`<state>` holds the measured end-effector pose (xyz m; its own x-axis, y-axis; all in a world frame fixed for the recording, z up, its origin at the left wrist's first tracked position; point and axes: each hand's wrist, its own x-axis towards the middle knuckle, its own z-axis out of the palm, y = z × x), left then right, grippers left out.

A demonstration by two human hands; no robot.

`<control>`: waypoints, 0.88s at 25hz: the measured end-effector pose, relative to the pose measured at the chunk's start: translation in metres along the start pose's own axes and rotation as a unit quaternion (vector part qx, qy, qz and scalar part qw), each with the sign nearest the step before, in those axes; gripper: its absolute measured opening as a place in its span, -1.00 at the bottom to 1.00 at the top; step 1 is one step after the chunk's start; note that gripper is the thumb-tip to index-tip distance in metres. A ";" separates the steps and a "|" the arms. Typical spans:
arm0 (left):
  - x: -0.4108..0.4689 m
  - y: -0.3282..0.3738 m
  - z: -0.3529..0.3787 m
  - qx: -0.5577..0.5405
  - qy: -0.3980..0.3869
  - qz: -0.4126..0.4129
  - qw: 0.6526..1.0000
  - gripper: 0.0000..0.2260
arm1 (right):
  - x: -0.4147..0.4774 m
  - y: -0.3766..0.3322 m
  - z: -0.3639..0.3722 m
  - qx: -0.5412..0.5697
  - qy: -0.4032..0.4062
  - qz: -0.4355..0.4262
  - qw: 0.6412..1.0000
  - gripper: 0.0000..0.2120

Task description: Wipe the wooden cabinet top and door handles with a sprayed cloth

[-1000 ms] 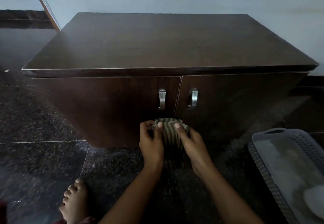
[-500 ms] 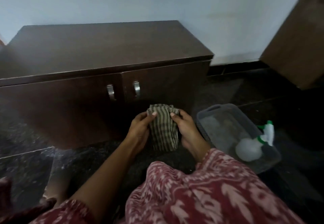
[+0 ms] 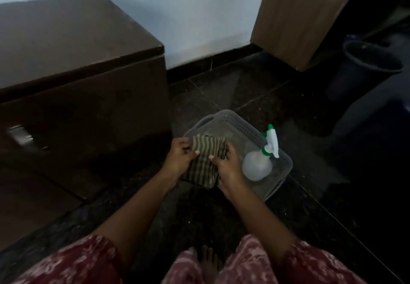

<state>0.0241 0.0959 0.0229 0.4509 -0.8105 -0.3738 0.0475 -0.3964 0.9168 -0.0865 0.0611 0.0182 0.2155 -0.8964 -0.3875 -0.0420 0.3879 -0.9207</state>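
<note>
The wooden cabinet (image 3: 77,39) is off to the left, and the plastic basket (image 3: 235,119) sits on the floor (image 3: 255,92) past its right end, spray bottle (image 3: 257,166) lying along the basket's right edge. The folded striped cloth (image 3: 206,161) is over the basket's near-left corner, left hand (image 3: 179,157) and right hand (image 3: 228,166) each pinching a side. Imo one hand should hold the fold flat while the other grabs the bottle, so spray hits cloth.

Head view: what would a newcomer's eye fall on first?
First the folded striped cloth, held by the left hand and the right hand at the centre. Beside it, a white spray bottle with green trim sits in a grey basket on the floor. The dark cabinet fills the upper left.
</note>
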 end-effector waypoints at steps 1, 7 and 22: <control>0.018 -0.005 0.014 0.018 -0.006 0.008 1.000 -0.58 | 0.018 0.007 -0.006 -0.013 0.036 0.002 0.999 -0.53; 0.129 -0.039 0.077 0.104 -0.083 0.039 0.990 -0.61 | 0.126 0.039 -0.032 -0.096 0.171 0.041 0.980 -0.44; 0.179 -0.059 0.086 0.554 -0.109 0.247 0.788 -0.48 | 0.148 0.062 -0.026 -0.401 0.145 0.026 0.904 -0.49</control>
